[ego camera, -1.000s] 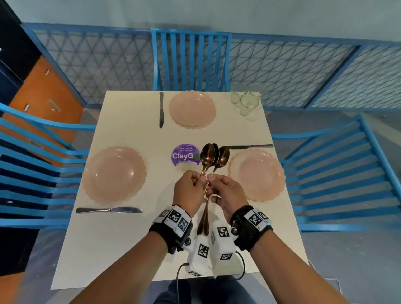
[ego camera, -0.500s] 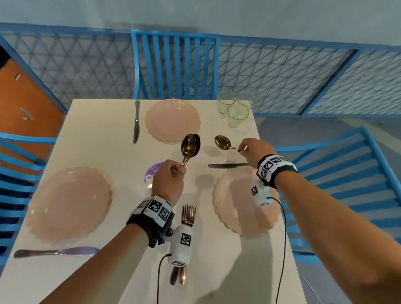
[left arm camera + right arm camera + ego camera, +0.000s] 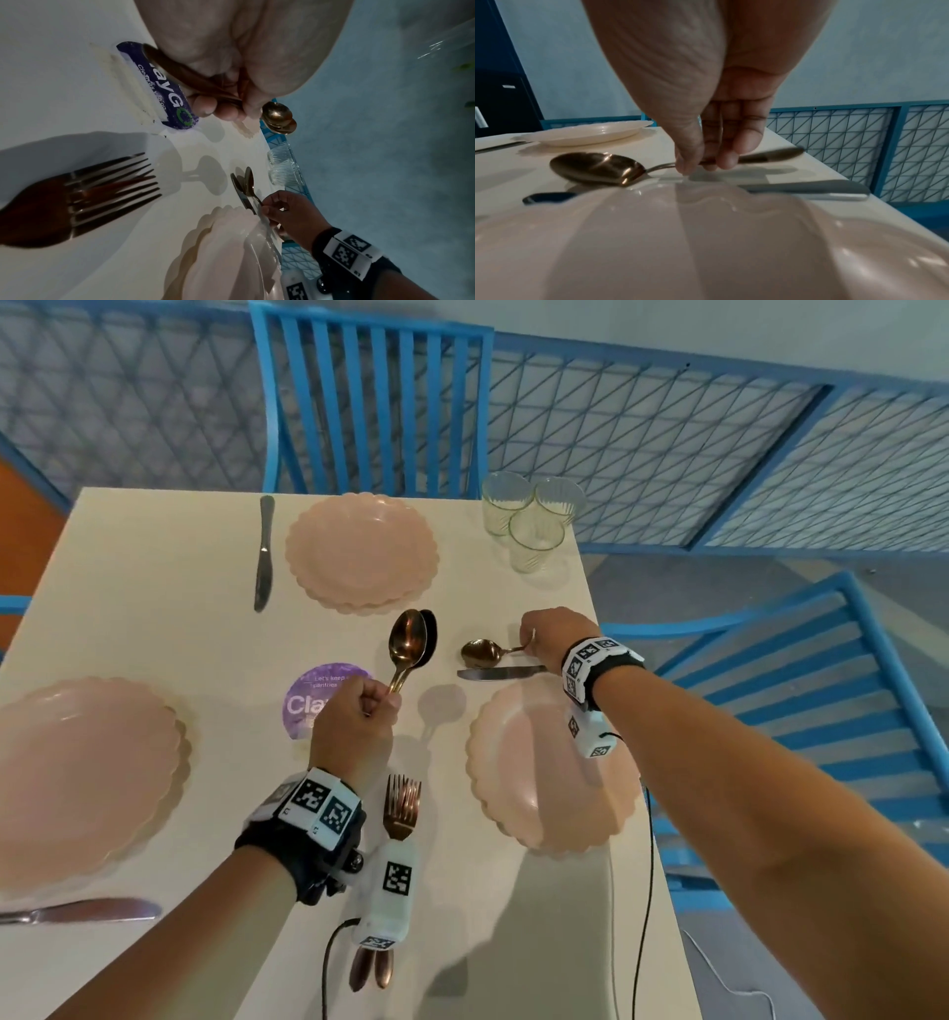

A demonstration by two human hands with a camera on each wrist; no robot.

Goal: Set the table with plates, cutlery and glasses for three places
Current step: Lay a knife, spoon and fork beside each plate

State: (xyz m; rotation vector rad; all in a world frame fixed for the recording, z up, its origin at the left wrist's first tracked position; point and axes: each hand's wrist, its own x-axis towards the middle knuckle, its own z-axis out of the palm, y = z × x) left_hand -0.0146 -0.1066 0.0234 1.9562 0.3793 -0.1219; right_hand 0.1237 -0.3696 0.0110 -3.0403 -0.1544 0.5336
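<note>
My right hand point(image 3: 552, 636) pinches one copper spoon point(image 3: 485, 651) beside the steel knife point(image 3: 500, 673) near the white table's point(image 3: 154, 629) right edge; my left hand point(image 3: 354, 731) grips two copper spoons point(image 3: 411, 642) and forks point(image 3: 403, 806) mid-table.

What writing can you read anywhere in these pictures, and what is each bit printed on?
"Cla", the rest hidden behind the left hand: purple round sticker on the table, head view.
"ayG", then a green ring symbol: the same sticker in the left wrist view.
"Let's keep", "pantries", and a small line starting "Clean": same sticker, only partly legible.
Black-and-white square codes on the wristbands: patterns, no readable words.
</note>
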